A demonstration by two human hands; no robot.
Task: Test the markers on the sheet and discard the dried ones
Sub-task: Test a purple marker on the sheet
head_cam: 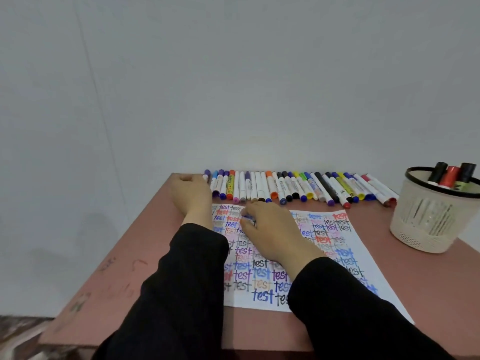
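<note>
Your right hand [270,229] lies over the sheet [262,300], its fingers curled around a blue marker [248,217], a short bit of which shows past your fingertips, low over the written "test" words. Your left hand [191,193] rests on the table [124,255] just to its left, fingers bent; you cannot tell whether it holds anything. Just beyond both hands runs the row of markers [298,188]. Well right of your right hand stands the basket [426,219], holding three markers.
</note>
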